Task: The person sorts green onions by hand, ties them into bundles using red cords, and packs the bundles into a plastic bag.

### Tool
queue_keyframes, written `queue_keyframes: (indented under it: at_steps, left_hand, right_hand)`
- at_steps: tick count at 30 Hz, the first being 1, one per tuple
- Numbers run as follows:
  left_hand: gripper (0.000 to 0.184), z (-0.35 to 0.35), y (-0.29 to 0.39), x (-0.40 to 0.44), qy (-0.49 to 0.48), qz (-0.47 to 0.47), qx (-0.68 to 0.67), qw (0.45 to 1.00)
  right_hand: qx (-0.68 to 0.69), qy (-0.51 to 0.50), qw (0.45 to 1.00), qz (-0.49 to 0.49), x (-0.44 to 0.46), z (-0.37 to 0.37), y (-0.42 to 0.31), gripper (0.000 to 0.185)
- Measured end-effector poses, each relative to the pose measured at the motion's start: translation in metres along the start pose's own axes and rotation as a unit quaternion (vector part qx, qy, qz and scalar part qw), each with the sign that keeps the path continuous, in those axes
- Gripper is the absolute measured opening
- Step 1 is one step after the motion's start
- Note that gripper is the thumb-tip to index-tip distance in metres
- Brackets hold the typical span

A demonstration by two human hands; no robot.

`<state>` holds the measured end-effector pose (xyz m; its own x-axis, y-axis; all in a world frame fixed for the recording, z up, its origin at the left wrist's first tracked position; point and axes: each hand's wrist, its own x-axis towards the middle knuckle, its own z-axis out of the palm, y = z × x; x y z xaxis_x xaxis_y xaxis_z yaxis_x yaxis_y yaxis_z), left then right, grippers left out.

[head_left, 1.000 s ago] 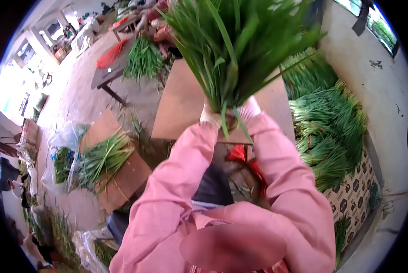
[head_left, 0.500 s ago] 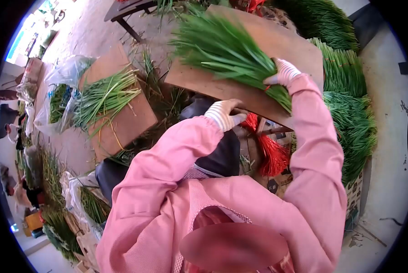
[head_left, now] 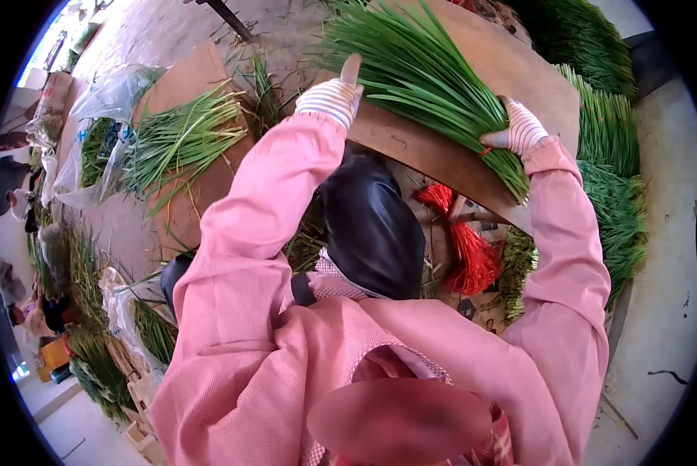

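A bundle of long green leaves (head_left: 434, 78) lies across the brown board (head_left: 542, 70), its cut ends toward the lower right. My right hand (head_left: 517, 126), in a striped glove with bare fingertips, is closed round the bundle near those ends, where a red tie (head_left: 486, 151) shows. At the board's left edge is my left hand (head_left: 331, 97), gloved the same way, beside the leaf tips. Its thumb and fingers point up, and I cannot make out anything between them.
Red ties (head_left: 472, 256) hang below the board. Stacked green bundles (head_left: 608, 132) stand at the right by the wall. Loose leaves (head_left: 185, 136) lie on a second board (head_left: 197, 66) at the left, beside a clear plastic bag (head_left: 115, 93).
The bundle has gone from upright in both hands to lying on the board. My left hand let go, dropped to the near edge, then moved up and left toward the leaf tips.
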<state>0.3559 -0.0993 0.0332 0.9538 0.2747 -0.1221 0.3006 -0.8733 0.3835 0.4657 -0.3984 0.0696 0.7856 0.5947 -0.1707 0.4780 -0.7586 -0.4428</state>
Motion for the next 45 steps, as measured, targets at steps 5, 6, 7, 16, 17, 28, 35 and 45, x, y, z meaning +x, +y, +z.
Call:
queue_keyframes:
  at_steps: [5,6,7,16,17,28,35,45]
  left_hand:
    - [0.027,0.008,-0.005,0.016,-0.001,0.0,0.068,0.998]
    - [0.029,0.022,-0.028,0.026,0.095,-0.035,0.015,0.995]
    - [0.027,0.025,-0.05,0.024,0.157,-0.074,-0.054,0.983]
    - [0.032,-0.041,-0.044,-0.069,-0.05,0.037,-0.038,0.997]
    - [0.031,-0.046,-0.029,-0.073,-0.046,0.092,-0.049,0.994]
    - [0.087,0.009,0.176,-0.015,0.11,0.456,0.028,0.883]
    - [0.087,0.013,0.205,0.002,-0.122,0.372,0.258,0.884]
    - [0.089,0.044,0.217,-0.004,-0.063,0.279,0.263,0.921]
  right_hand:
    - [-0.027,0.015,1.0,-0.001,-0.002,0.007,0.004,0.076]
    - [-0.016,0.018,1.0,-0.008,-0.003,0.007,0.003,0.075]
    - [-0.007,0.026,1.0,-0.014,-0.002,0.005,0.003,0.074]
    - [-0.207,-0.088,0.974,0.021,0.0,-0.037,-0.009,0.082]
    - [-0.254,-0.095,0.962,0.022,-0.006,-0.047,-0.012,0.076]
    - [-0.216,-0.058,0.972,-0.077,-0.032,-0.048,-0.024,0.03]
    - [-0.003,-0.066,0.997,0.033,-0.103,-0.039,-0.013,0.016]
    - [0.73,0.156,0.665,-0.016,-0.064,0.007,-0.013,0.015]
